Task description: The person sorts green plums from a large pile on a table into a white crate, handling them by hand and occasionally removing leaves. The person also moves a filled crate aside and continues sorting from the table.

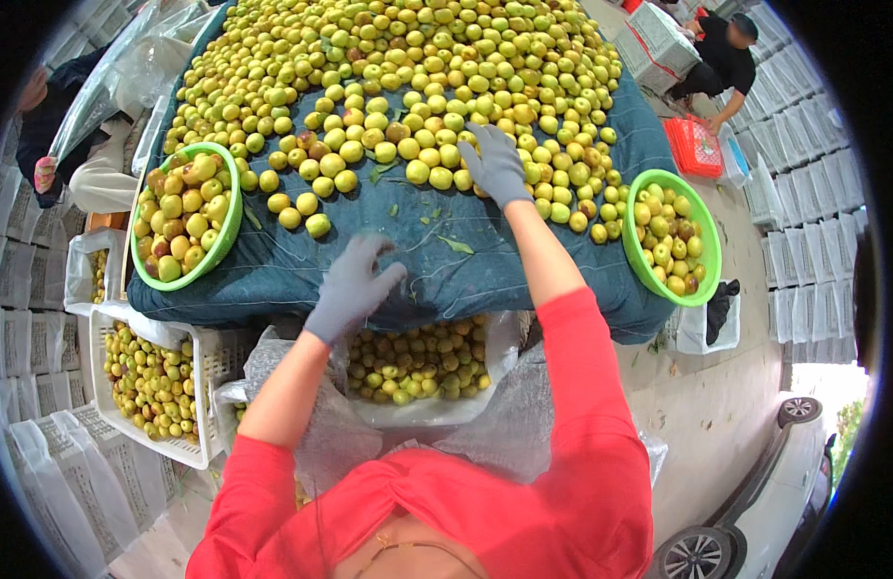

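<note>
A large heap of yellow-green jujubes [424,54], some with brown patches, covers most of a table spread with dark blue cloth [330,271]. My right hand [495,163], in a grey glove, lies palm down at the heap's near edge, fingers spread and touching the fruit; its palm side is hidden. Over the cloth nearer my body, my left hand [356,286], gloved alike, has its fingers apart and nothing visible in them. Its fingertips are blurred. Several loose jujubes [301,210] lie beyond it to the left.
Green baskets of jujubes stand at the table's left [186,217] and right [670,237] corners. Below the near edge is a plastic-lined crate [417,362] of fruit; a white crate [200,391] sits left. One person [721,61] is back right, another [77,137] left. A car [757,499] is right.
</note>
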The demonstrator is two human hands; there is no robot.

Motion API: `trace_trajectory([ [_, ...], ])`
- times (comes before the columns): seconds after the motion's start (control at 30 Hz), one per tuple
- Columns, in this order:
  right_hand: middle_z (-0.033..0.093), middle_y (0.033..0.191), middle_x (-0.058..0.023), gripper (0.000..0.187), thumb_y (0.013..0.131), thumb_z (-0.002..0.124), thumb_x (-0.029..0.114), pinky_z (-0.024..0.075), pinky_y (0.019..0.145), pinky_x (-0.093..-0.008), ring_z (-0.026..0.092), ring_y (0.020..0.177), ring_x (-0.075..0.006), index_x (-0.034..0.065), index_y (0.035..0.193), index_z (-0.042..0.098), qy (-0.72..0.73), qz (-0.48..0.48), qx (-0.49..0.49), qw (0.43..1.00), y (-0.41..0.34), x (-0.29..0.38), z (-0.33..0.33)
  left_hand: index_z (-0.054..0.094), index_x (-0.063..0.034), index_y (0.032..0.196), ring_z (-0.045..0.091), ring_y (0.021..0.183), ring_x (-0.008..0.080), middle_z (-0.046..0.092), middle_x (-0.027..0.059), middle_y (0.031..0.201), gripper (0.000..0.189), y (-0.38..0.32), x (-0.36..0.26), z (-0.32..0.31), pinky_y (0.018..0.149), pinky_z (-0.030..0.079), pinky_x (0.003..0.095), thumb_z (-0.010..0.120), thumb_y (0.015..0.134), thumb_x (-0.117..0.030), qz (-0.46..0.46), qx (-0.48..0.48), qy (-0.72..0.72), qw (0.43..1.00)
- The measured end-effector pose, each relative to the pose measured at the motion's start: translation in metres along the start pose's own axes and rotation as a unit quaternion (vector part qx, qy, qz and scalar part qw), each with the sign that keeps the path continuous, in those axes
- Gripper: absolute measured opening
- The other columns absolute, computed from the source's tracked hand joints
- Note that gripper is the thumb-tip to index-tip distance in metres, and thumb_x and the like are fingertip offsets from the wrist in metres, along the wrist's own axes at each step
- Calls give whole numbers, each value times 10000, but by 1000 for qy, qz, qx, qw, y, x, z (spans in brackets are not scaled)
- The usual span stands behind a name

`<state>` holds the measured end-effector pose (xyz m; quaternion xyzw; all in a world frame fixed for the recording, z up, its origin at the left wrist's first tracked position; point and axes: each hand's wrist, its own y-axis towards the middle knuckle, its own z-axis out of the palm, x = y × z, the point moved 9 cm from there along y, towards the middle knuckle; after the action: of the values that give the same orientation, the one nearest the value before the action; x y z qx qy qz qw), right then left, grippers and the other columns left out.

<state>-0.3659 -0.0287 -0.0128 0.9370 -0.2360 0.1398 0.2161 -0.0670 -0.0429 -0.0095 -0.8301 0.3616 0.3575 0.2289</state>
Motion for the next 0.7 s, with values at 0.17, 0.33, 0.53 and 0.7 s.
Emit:
trace_trajectory([
  [0.17,405,1555,-134,611,957,440,602,263,1127,-584,309,1458,-341,276,1472,475,-146,-40,132,980,8,51,66,451,-126,1424,517,1251,363,486,171,1378,782,50,12,-28,1038,458,445,820,765,-327,-1,-68,132,989],
  [0.33,467,1507,-132,483,949,539,415,312,1139,-503,407,1389,-369,218,1388,574,-39,-131,126,983,-52,51,32,434,-129,1449,452,1308,408,473,187,1387,846,69,37,-17,1063,438,474,835,723,-296,2,-67,118,991],
  [0.53,544,1361,-160,526,787,714,244,449,1053,-464,502,1254,-371,141,1295,629,-5,136,133,982,-85,-9,-30,434,-157,1459,452,1315,381,460,143,1439,843,90,2,5,1089,430,460,831,718,-218,66,-46,84,993],
  [0.7,500,1367,-158,621,744,742,270,445,1059,-479,483,1258,-389,166,1337,588,6,107,160,981,-89,-6,-7,422,-151,1474,465,1289,381,471,139,1445,888,108,-14,36,1082,433,459,849,703,-256,136,-6,133,982],
])
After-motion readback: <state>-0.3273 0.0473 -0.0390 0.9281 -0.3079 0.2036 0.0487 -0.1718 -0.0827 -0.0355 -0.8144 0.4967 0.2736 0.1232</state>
